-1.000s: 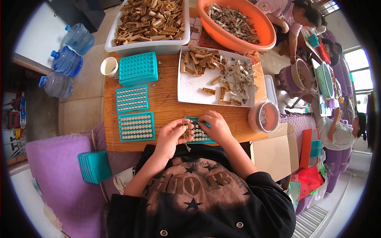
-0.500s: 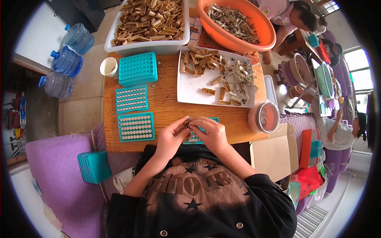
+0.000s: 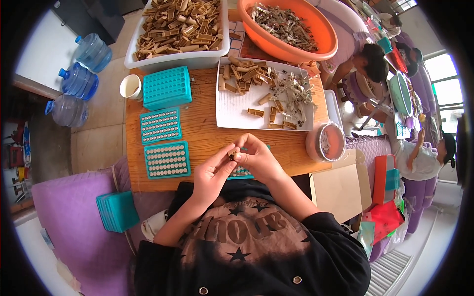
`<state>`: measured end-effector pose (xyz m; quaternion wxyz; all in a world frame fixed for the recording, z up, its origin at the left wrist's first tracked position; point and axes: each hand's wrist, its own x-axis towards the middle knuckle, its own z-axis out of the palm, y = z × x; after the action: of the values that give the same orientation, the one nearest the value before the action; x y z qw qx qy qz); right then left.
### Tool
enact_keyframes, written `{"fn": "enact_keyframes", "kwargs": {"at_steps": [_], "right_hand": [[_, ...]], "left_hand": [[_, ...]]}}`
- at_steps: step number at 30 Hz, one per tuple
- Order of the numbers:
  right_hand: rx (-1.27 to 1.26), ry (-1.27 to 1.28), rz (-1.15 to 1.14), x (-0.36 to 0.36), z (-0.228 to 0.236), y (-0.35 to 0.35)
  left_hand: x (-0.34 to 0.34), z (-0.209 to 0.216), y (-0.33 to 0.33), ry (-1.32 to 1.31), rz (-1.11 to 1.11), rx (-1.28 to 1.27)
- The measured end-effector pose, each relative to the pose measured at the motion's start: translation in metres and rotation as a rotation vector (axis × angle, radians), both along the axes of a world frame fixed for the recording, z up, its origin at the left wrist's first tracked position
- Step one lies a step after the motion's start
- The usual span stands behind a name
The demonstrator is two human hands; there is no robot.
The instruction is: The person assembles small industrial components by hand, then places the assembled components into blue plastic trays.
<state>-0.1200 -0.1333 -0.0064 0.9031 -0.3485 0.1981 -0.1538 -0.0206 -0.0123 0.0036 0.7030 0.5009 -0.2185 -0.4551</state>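
My left hand (image 3: 211, 172) and my right hand (image 3: 257, 155) meet over the table's front edge. Pinched between their fingertips is a small tan and dark piece (image 3: 232, 156), too small and too covered to name fully. Behind the fingers, a teal tray (image 3: 243, 172) with pale round items is mostly hidden. To the left sit a teal tray of round silvery-white pieces (image 3: 167, 160) and another with pointed metallic pieces (image 3: 161, 125). A stack of teal trays with holes (image 3: 167, 87) lies behind them.
A white shallow box (image 3: 232, 116) holds tan plastic casings and tangled wired parts. Behind stand a tub of casings (image 3: 197, 60) and an orange basin (image 3: 330, 52). A round container (image 3: 316, 146) is at the right edge, a cup (image 3: 131, 88) at left. Other people sit at the right.
My right hand has turned and risen slightly, its fingers now bent over the small piece, which shows more. The view has shifted a little. A person at the back right has leaned lower.
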Motion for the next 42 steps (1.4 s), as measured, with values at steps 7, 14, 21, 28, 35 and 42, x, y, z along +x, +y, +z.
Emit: {"fn": "enact_keyframes", "kwargs": {"at_steps": [7,14,21,28,35,42], "right_hand": [[0.131,-0.078,0.107,0.004,0.003,0.003],[-1.070,0.574,-0.115,0.033,0.000,-0.056],[-1.799,0.946,-0.358,0.069,-0.033,-0.103],[-1.789,0.945,-0.349,0.071,-0.037,-0.107],[-1.870,1.056,-0.230,0.078,-0.045,-0.111],[-1.574,0.745,-0.344,0.060,-0.026,-0.100]], "left_hand": [[0.016,-0.018,0.008,0.398,-0.062,-0.068],[0.022,-0.024,0.010,0.604,-0.059,-0.135],[0.022,-0.028,0.011,0.556,-0.079,-0.179],[0.026,-0.028,0.017,0.500,-0.042,-0.144],[0.027,-0.024,0.012,0.518,-0.041,-0.234],[0.033,-0.024,0.013,0.520,0.012,-0.193]]}}
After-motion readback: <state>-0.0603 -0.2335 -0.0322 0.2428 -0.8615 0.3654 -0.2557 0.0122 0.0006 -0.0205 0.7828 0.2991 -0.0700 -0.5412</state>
